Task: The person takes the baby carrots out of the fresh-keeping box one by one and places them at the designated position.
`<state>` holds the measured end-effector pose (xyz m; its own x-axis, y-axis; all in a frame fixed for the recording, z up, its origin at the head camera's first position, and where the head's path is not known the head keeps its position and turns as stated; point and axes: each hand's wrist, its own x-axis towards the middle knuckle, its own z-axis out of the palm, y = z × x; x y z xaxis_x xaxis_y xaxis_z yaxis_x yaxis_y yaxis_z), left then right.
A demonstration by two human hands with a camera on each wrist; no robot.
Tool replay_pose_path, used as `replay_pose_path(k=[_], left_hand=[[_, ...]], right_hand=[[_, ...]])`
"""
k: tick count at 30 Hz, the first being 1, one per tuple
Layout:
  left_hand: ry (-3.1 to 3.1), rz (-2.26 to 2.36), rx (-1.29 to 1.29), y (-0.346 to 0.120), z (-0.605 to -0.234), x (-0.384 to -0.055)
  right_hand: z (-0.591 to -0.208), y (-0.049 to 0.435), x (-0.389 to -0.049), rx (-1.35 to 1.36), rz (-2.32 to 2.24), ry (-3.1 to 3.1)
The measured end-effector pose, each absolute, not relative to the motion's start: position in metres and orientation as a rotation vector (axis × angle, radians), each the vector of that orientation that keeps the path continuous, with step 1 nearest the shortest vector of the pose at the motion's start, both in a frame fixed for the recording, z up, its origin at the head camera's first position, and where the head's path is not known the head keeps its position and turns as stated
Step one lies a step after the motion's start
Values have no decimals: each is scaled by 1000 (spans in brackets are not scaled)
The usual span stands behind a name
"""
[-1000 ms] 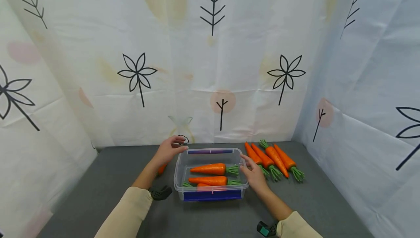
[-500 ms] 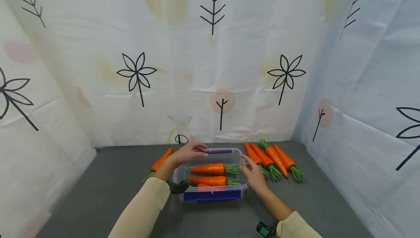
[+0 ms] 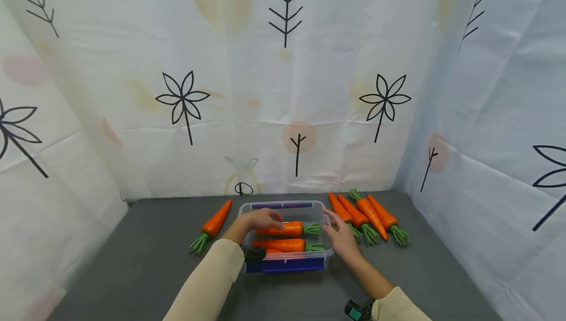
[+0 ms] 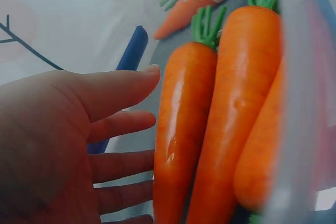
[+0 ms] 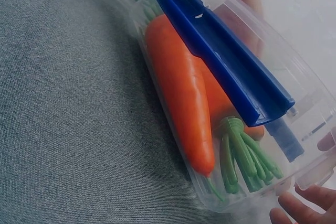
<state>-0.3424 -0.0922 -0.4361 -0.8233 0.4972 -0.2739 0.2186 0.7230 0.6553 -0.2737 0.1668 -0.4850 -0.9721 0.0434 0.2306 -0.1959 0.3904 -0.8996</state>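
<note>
A clear plastic container (image 3: 305,255) with blue latches holds several carrots with green tops. My left hand (image 3: 262,218) reaches inside over its left part, at the rear carrot (image 3: 292,228). In the left wrist view its thumb and fingers are straight, fingertips right at the side of that carrot (image 4: 184,103). Beside it lies the middle carrot (image 4: 239,87), with a third carrot (image 4: 262,150) by the front wall. My right hand (image 3: 344,238) rests against the container's right end, loosely bent fingers at the rim; the right wrist view shows its fingertips (image 5: 299,205) near a corner.
One carrot (image 3: 216,218) lies on the grey table (image 3: 146,262) left of the container. Several more carrots (image 3: 366,213) lie in a group to its right. A printed white cloth (image 3: 247,75) stands behind the table and along its sides.
My left hand has moved right from beyond the container's left rim, then down to the rear carrot, uncovering the carrot on the left. My right hand has stayed at the right end.
</note>
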Motion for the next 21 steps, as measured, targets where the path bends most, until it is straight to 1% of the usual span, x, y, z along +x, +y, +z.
replay_pose_path(k=[11, 15, 21], left_hand=[[2441, 783, 553, -88, -439, -338], [2499, 753, 611, -85, -440, -336], [2495, 869, 624, -84, -440, -331]], right_hand=[[-481, 166, -276, 136, 1582, -2430], [-483, 167, -275, 121, 1593, -2443], [-485, 165, -274, 108, 1615, -2444]])
